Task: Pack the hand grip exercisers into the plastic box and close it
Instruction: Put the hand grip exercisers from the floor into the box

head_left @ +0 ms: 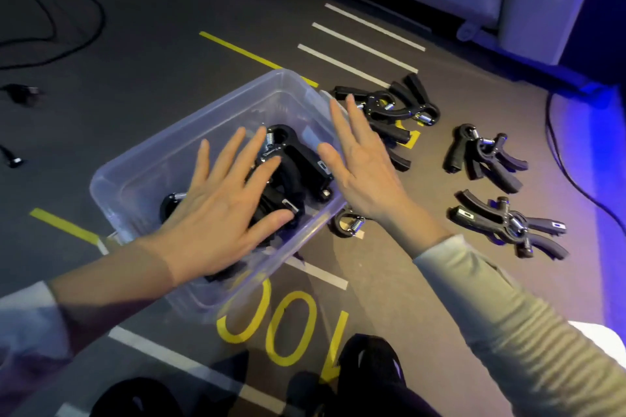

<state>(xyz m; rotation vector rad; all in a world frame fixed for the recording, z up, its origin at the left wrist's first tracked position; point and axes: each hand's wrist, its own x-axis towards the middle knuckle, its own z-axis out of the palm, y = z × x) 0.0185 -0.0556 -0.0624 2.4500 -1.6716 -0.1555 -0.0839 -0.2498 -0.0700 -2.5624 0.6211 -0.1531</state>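
From the head camera we look down at a clear plastic box (142,176) standing on the floor (399,281), with no lid in sight. Several black hand grip exercisers (294,173) already lie jumbled inside it. Our left hand (223,213) lies flat on that pile, fingers straight and spread, holding nothing. Our right hand (359,162) hovers over the box's right rim, fingers straight and slightly apart, also holding nothing.

More exercisers wait on the floor to the right: a far cluster (396,112) just beside the box, a middle pair (481,156), a near pair (511,227), and one (349,222) partly hidden under our right wrist.

We judge these tools stiff and moderately heavy, with metal springs and hard frames, so nothing here is fragile. The padded handles look grippy; we would take each by its two handles rather than by the spring. Their hooked shapes will likely tangle, so pressing the pile flat should help it sit low for closing.
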